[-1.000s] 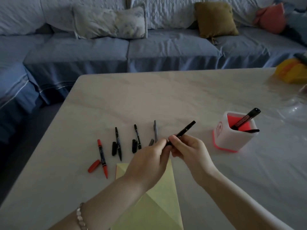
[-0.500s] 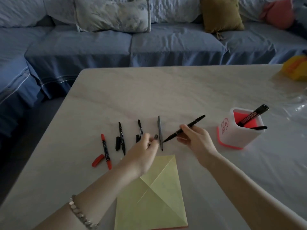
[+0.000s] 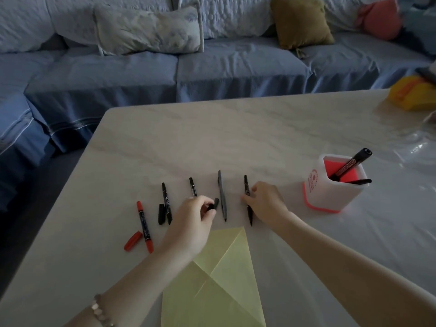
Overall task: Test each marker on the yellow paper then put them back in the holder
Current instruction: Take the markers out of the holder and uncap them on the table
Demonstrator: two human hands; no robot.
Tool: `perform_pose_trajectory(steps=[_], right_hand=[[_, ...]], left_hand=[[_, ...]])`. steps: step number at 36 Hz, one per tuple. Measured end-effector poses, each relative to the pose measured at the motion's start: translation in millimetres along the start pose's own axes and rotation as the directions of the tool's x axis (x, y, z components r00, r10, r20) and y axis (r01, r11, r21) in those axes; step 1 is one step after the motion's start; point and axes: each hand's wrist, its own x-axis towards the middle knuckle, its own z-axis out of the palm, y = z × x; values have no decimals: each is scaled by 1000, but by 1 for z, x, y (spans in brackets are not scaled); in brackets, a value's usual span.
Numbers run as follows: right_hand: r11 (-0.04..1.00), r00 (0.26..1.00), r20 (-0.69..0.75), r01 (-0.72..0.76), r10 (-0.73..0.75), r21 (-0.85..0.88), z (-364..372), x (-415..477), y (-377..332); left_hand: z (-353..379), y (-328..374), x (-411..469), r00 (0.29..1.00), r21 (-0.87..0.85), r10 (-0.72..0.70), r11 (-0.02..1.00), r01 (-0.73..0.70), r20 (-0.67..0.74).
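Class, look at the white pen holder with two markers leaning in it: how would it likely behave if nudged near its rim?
The holder is taller than wide, and both of its markers lean to one side, so it may tip that way. It looks like thin plastic, probably light, so it might instead slide on the smooth table.

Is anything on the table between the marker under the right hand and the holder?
Nothing visible: only bare table lies between the marker under the right hand and the holder.
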Motion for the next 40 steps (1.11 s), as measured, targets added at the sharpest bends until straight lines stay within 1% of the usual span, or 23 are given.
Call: perform_pose_trajectory(steps=[3, 5, 7, 9, 11, 12, 14, 15, 17, 19, 23, 25, 30, 32, 35, 38, 40], right_hand=[[998, 1000, 6, -21, 21, 65, -9, -8, 7], [998, 1000, -11, -25, 25, 64, -19, -17, 13], [999, 999, -46, 31, -29, 36, -36, -26, 18], [995, 992, -87, 93, -90, 24, -56, -38, 21], [989, 976, -158, 151, -149, 1, -81, -48, 23], [983, 959, -218, 181, -181, -24, -93, -52, 25], [972, 901, -366, 215, -235, -94, -119, -54, 31], [971, 870, -431, 203, -239, -128, -132, -53, 34], [978, 835, -514, 129, -196, -165, -153, -47, 44], [990, 837, -539, 14, -90, -144, -166, -37, 56], [980, 873, -475, -174, 108, -96, -168, -16, 73], [980, 876, -463, -187, 133, -73, -165, -7, 80], [989, 865, -496, -133, 82, -69, -161, -2, 84], [995, 855, -519, -69, 18, -78, -161, -10, 77], [985, 807, -566, 125, -170, -117, -160, -31, 58], [913, 702, -603, 389, -379, -121, -153, -59, 31], [833, 650, -604, 551, -461, -42, -144, -77, 13]], left_hand=[[19, 15, 18, 999, 48, 9, 999, -11, 41], [34, 22, 32, 997, 101, -5, 995, -3, 77], [49, 28, 44, 991, 182, -14, 983, -11, 135], [61, 30, 52, 983, 228, -44, 974, 2, 181], [70, 31, 55, 979, 261, -79, 965, 28, 188], [74, 30, 56, 980, 283, -91, 958, 38, 176], [78, 29, 58, 982, 322, -92, 946, 34, 167], [78, 30, 59, 982, 335, -86, 942, 25, 168], [75, 31, 59, 984, 343, -78, 939, 18, 161], [69, 32, 58, 990, 314, -56, 949, 12, 132], [54, 37, 49, 996, 267, 9, 963, -33, 94], [47, 43, 42, 994, 229, 38, 972, -60, 99], [35, 56, 26, 985, 126, 134, 981, -148, 113], [32, 59, 21, 981, 86, 170, 980, -179, 97], [28, 65, 14, 970, 25, 238, 971, -239, 60], [26, 73, 9, 930, 3, 365, 931, -365, -36], [24, 77, 7, 887, 17, 459, 889, -459, -58]])
